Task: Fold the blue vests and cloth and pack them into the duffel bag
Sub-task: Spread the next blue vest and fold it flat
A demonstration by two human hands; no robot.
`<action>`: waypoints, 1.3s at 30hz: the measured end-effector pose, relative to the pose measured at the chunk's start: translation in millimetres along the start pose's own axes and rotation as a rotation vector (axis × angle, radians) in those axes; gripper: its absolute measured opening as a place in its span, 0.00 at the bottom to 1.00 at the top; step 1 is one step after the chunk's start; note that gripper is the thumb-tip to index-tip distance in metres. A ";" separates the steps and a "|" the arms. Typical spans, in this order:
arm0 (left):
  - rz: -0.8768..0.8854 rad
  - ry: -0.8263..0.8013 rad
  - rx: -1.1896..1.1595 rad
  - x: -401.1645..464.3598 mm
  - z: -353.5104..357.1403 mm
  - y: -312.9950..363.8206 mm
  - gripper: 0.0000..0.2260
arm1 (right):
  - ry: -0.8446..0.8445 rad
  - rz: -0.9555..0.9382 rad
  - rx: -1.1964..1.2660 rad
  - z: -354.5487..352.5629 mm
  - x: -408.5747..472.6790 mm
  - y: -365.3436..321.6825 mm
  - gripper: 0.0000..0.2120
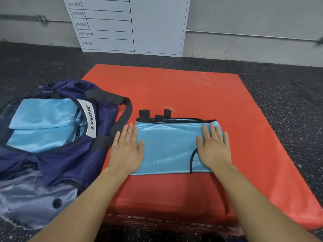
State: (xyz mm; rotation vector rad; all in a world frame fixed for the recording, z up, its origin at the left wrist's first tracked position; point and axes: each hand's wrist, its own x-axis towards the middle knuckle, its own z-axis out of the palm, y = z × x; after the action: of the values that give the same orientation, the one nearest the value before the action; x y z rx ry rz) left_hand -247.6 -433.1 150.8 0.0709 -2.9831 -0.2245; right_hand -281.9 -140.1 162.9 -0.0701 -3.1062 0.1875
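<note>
The folded blue vest (169,147) lies flat on the red mat (227,105), nearest the person, with both hands laid on it. The left hand (126,149) is spread flat, palm down, over the vest's left edge, partly on the mat; the right hand (214,147) is spread flat near its right edge, beside a curved dark-trimmed armhole. Neither hand pinches anything. The fabric is thin, shiny mesh, so it will likely be light, limp and slippery: layers may slide apart once pressure lifts. A sound hold would probably be to slip the fingers under both short sides and carry it level, or to clamp the stacked layers near the trimmed edges. At the vest's far edge, black straps (145,114) stick out and could snag or dangle. To the left, touching the mat, sits the open navy duffel bag (73,154), its black handle (122,117) draped toward the vest; folded light-blue fabric (43,124) already lies inside. Farther back, a white chart board (132,23) leans against the wall.
</note>
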 end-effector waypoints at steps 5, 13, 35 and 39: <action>0.115 0.107 -0.019 -11.5 0.7 33.6 0.28 | 0.031 -0.278 0.085 1.1 -17.6 -49.8 0.35; 0.092 -0.019 -0.041 -15.2 3.4 46.3 0.34 | -0.027 -0.233 0.092 5.0 -0.4 -48.2 0.34; 0.188 -0.123 -0.094 -51.4 -30.9 34.0 0.35 | -0.175 -0.131 0.119 -5.6 34.4 -52.2 0.27; 0.181 -0.146 -0.095 -53.7 -34.5 32.6 0.36 | -0.023 -0.327 0.233 -2.5 31.2 -36.2 0.19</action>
State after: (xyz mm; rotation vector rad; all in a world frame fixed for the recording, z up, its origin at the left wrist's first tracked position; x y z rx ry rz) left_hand -190.5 -402.8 181.8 -0.2350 -3.0924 -0.3627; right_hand -314.5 -174.2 170.6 0.4434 -3.0327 0.5361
